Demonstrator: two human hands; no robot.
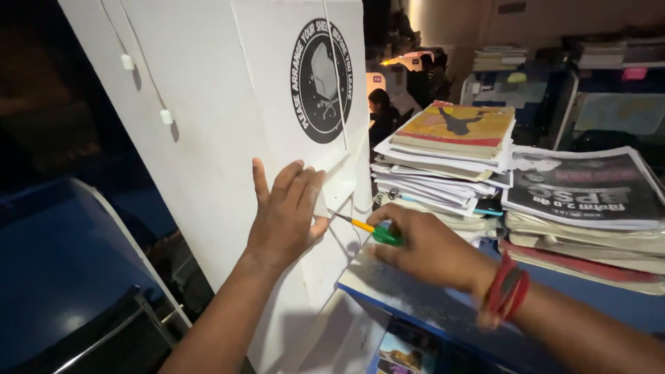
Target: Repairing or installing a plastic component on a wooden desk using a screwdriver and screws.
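Observation:
My left hand [285, 211] lies flat against a white partition panel [208, 131], pressing on a small white box-shaped fitting [331, 181] fixed to it. My right hand [426, 246] grips a small screwdriver [370, 230] with a green and yellow handle; its thin metal tip points left at the lower edge of the fitting, just beside my left thumb. A red band sits on my right wrist [506, 291]. A round black sticker [321, 81] is on the panel above my hands.
A tall stack of books and papers [447, 163] and a second stack topped by a black magazine [589, 194] stand on the blue desk [415, 298] to the right. A white cord with two small clips [165, 116] hangs on the panel. A person sits far behind [379, 111].

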